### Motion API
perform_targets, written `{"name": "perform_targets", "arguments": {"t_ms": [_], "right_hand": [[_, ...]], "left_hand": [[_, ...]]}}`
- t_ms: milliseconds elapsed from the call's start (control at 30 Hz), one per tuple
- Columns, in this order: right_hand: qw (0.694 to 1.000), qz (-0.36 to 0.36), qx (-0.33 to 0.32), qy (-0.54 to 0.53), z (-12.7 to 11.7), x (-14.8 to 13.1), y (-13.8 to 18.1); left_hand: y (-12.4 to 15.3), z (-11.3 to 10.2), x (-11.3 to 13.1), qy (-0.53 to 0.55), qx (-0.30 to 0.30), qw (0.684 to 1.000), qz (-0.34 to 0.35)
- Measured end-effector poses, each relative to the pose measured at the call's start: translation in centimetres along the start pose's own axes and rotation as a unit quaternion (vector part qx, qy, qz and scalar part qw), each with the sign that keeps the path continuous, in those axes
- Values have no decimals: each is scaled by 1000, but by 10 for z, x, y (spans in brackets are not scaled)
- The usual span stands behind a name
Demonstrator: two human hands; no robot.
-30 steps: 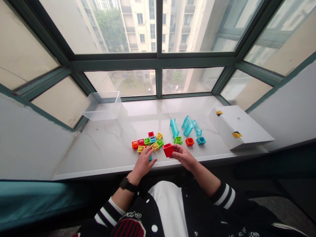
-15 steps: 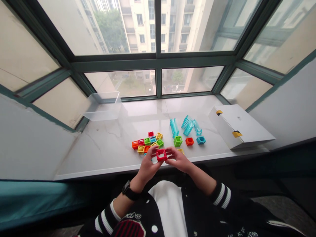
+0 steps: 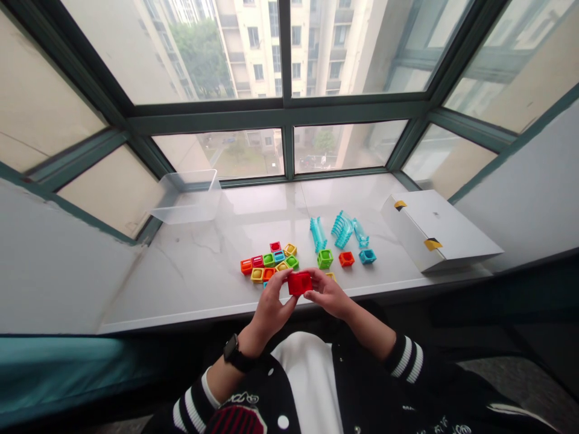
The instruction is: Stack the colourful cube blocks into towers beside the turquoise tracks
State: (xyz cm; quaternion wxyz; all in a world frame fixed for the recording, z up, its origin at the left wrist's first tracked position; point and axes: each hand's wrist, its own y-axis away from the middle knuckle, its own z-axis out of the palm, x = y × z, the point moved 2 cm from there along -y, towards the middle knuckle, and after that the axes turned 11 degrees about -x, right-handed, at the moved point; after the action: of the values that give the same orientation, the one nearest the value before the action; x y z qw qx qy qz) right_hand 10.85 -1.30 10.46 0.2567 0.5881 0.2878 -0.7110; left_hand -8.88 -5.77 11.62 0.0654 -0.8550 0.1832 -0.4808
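- A red hollow cube [image 3: 299,283] was held in the air between both hands, just above the front edge of a white marble windowsill [image 3: 190,271], near the middle of the sill's length.
- The left hand [image 3: 271,310] was closed on the cube's left side, with its fingers curled around from the near side.
- The right hand [image 3: 328,295] pinched the cube's right side with its fingertips, so both hands had firm hold of it and neither was spread open.
- Both forearms angled inward and upward from the bottom of the view. A black watch [image 3: 235,354] sat on the left wrist, and white-striped cuffs marked the black jacket sleeves [image 3: 404,360].
- A tight cluster of small hollow cubes [image 3: 266,262] in orange, red, green, blue and yellow lay on the sill just beyond the left hand.
- A yellow piece [image 3: 332,276] sat partly hidden just beyond the right hand.
- To the right, a green cube [image 3: 324,259], an orange cube [image 3: 346,259] and a blue cube [image 3: 368,256] stood in a row.
- Three groups of turquoise ribbed plastic pieces [image 3: 342,230] lay just behind that row.
- A clear plastic tub [image 3: 186,197] stood toward the sill's back left corner.
- A white box [image 3: 436,232] with yellow tape lay at the right end.
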Motion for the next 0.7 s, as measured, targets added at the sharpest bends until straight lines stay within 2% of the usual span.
{"name": "perform_targets", "arguments": {"t_ms": [133,300,500,600,700], "right_hand": [[1000,2,10,-25,-1,8,2],[999,20,34,14,-1,7,0],[997,17,76,-13,-8,-3,4],[995,18,97,-19,-20,-4,13],[990,15,143,1,-46,-4,29]], "left_hand": [[0,0,0,23,6,1000,-15],[-2,2,3,-10,5,1000,2],[0,4,5,14,-50,998,20],[-2,4,5,10,-67,998,17],[-6,-2,0,-25,-49,998,6]]}}
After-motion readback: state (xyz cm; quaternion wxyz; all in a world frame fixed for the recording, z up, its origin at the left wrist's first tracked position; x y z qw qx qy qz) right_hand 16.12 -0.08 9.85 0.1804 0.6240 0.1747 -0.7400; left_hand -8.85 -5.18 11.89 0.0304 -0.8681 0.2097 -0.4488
